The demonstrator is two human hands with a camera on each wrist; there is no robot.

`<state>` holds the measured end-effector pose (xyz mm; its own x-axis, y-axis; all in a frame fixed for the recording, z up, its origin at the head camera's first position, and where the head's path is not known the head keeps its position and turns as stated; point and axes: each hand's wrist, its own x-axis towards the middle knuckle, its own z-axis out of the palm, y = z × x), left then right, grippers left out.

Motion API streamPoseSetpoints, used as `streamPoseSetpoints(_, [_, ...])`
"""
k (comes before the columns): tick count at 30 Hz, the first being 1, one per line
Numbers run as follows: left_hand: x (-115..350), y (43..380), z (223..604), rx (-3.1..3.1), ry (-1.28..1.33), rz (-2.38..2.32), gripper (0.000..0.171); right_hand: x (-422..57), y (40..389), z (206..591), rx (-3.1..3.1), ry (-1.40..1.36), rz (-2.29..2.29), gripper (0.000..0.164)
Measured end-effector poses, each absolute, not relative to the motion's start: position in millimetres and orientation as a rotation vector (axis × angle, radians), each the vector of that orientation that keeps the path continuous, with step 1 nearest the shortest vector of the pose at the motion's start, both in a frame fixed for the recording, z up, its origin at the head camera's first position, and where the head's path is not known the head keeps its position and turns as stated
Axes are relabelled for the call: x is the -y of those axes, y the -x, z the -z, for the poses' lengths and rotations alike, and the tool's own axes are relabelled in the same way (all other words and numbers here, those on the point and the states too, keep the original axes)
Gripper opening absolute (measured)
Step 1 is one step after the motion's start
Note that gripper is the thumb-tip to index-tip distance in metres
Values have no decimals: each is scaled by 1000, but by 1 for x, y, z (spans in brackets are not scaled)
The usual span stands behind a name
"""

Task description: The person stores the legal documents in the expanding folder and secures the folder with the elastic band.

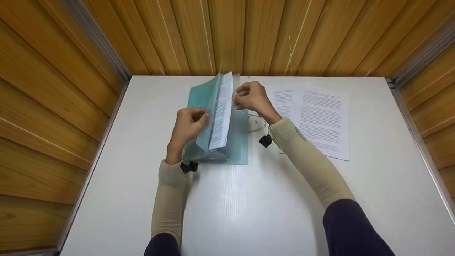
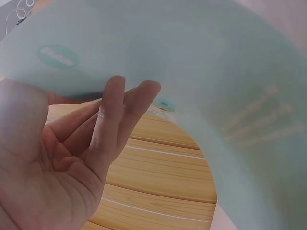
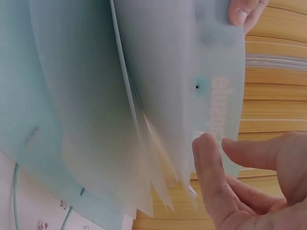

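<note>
A translucent teal document folder (image 1: 240, 149) lies partly open on the table, its front cover (image 2: 192, 48) raised. Between the covers stand printed white sheets (image 1: 222, 110) and thin clear leaves (image 3: 148, 191). My left hand (image 1: 188, 126) pinches the edge of the raised cover, seen also in the left wrist view, where the cover curves across the hand (image 2: 91, 143). By the upper right edge of the sheets is my right hand (image 1: 251, 96). In the right wrist view its thumb and forefinger (image 3: 206, 153) are bent toward each other with a gap, fingertips right at the leaves' edge.
Two printed pages (image 1: 321, 117) lie flat at the right, partly behind the right forearm. A thin cord loop (image 1: 261, 128) shows beside the folder's right edge. Wood-patterned panels (image 1: 227, 35) stand at the back and both sides of the white table (image 1: 227, 206).
</note>
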<state>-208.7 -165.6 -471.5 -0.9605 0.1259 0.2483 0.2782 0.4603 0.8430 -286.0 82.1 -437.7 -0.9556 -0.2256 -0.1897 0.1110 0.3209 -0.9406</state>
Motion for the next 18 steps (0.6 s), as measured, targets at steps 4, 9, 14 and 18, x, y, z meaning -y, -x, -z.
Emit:
streamPoseSetpoints(4, [165, 208, 471, 2562, 340, 1522, 24, -92, 282, 433, -2350, 144, 1639, 41])
streamPoseSetpoints(9, [166, 208, 470, 2568, 326, 1512, 24, -104, 278, 427, -2430, 203, 1583, 40])
streamPoseSetpoints(14, [167, 208, 471, 2564, 321, 1509, 25, -116, 273, 420, -2520, 240, 1520, 37])
streamPoseSetpoints(18, [167, 208, 471, 2552, 326, 1520, 26, -128, 269, 415, -2585, 274, 1472, 38])
